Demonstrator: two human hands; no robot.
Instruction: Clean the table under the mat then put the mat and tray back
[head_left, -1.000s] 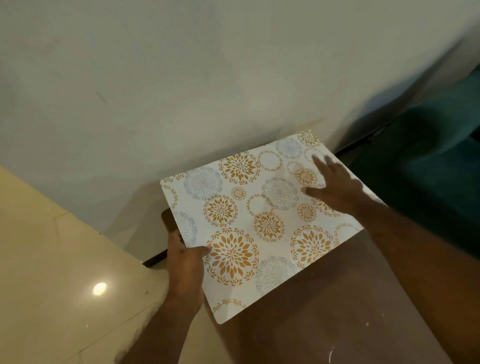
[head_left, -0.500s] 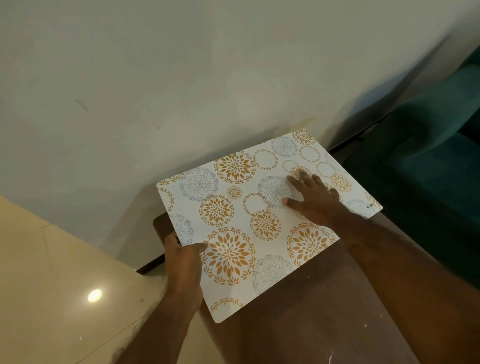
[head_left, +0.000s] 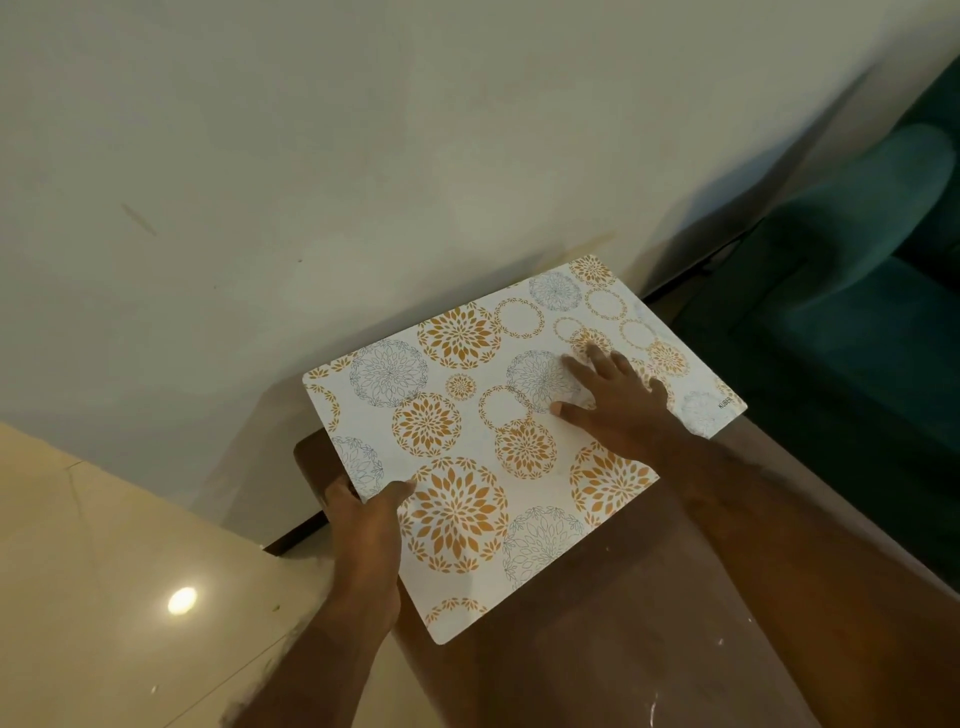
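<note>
A white mat (head_left: 467, 431) printed with orange and grey flower circles lies on the brown table (head_left: 649, 623), its far edge close to the wall. My left hand (head_left: 363, 525) grips the mat's left edge, thumb on top and fingers underneath. My right hand (head_left: 618, 405) rests flat on the right half of the mat with fingers spread. The mat's left edge and near-left corner hang past the table's left edge. No tray is in view.
A pale wall (head_left: 363, 156) stands right behind the table. A dark green sofa (head_left: 857, 291) sits to the right. Glossy beige floor tiles (head_left: 104, 597) lie to the left. White specks mark the table's near surface.
The mat has come down onto the table and nearer the wall. My right hand slid from the mat's right edge toward its middle. My left hand keeps its grip.
</note>
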